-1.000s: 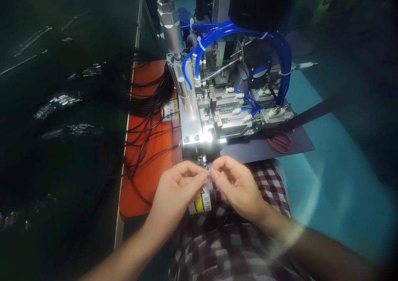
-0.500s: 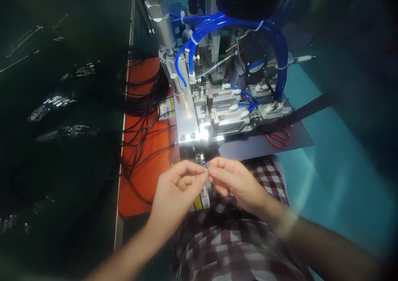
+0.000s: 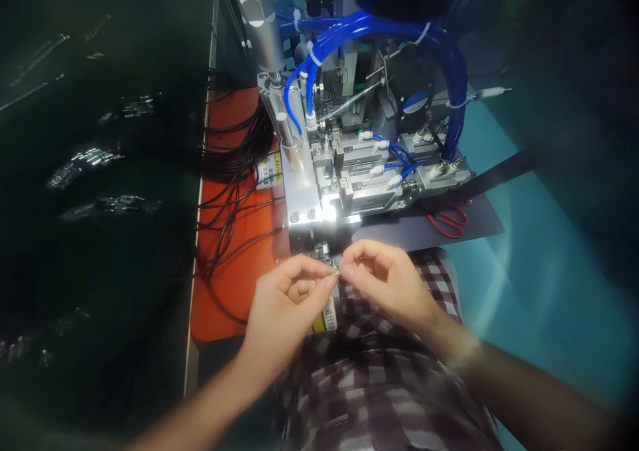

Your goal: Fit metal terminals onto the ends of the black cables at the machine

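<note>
Thin coloured wires (image 3: 336, 273), greenish and pale, show between the fingertips of both hands just in front of the machine. My left hand (image 3: 280, 304) pinches them between thumb and forefinger, its other fingers curled. From the other side my right hand (image 3: 392, 281) closes thumb and forefinger at the wires' upper right end, the tips nearly touching those of the left. Fingers hide most of the wires. Right behind the fingertips is the metal front block of the machine (image 3: 305, 191), lit by a bright spot.
Black cables (image 3: 224, 228) lie looped over the orange board (image 3: 224, 311) on the left. Blue air tubes (image 3: 369, 24) arch above the machine. Red-handled scissors (image 3: 448, 221) rest on the dark plate (image 3: 479, 221) at right. Shiny metal pieces (image 3: 92, 158) lie on the dark green surface.
My right hand has shifted slightly right and up, its fingers more curled. The red wire seen earlier at the fingertips no longer shows. My left hand keeps its pinch.
</note>
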A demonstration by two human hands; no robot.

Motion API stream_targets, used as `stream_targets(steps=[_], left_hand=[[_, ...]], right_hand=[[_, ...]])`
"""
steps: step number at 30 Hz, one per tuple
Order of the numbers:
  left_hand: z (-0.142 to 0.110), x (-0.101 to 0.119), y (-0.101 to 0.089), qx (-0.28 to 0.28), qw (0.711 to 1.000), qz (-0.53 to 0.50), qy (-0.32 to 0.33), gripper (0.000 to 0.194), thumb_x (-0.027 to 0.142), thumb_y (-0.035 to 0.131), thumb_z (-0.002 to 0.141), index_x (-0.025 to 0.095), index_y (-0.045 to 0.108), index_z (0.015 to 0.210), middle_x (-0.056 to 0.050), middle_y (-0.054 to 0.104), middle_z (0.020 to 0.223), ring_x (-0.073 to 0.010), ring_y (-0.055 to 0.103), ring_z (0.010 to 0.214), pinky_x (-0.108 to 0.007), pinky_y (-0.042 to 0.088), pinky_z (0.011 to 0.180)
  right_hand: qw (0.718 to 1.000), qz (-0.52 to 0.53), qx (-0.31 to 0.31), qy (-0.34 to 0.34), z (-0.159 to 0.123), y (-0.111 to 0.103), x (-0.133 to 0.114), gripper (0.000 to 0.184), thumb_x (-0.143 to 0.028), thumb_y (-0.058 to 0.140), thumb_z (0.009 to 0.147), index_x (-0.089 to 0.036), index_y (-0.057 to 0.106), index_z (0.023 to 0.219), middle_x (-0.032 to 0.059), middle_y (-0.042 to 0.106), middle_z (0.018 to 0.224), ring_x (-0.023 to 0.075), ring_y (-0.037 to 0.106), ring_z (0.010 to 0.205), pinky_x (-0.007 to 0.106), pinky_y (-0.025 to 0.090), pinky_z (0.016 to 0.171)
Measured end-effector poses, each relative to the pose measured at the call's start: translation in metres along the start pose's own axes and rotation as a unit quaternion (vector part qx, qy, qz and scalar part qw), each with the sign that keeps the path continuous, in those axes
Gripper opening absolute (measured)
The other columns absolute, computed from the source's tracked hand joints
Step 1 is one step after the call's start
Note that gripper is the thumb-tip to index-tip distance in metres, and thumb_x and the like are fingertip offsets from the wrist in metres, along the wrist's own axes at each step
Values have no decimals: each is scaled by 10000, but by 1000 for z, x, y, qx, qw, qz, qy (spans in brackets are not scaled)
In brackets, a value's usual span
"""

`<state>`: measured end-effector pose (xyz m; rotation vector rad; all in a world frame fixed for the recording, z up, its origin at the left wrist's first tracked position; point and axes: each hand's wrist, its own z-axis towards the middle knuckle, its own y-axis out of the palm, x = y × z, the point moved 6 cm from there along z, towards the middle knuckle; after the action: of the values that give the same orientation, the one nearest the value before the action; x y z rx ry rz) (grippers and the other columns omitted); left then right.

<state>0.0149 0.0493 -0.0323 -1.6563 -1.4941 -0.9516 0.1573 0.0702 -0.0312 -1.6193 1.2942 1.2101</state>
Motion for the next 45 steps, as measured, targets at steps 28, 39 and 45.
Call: stream_targets(steps=[28,39,45], left_hand=[[4,-5,6,-91,994,-36,-56,148,260,702,741,136,619,742,88,421,432,-22,344,385,-122,266,378],[7,-11,2,-88,994,-56,-39,150,263,687,789,158,590,743,70,471,443,-25,386,360,-122,275,366],[4,-5,5,-77,996,-45,-33,135,243,679,780,154,590,731,85,433,416,-28,367,357,-125,284,364]], right_hand=[[988,-62,-93,-106,0,1,-3,64,-204,572,861,-165,582,812,4,540,755,99,449,597,238,344,513],[997,15,-69,-11,-3,4,6,107,-239,587,848,-156,596,781,-51,481,600,55,364,447,206,293,409],[997,22,-63,30,0,4,5,131,-229,616,812,-162,577,707,-55,495,561,61,389,451,207,287,422]])
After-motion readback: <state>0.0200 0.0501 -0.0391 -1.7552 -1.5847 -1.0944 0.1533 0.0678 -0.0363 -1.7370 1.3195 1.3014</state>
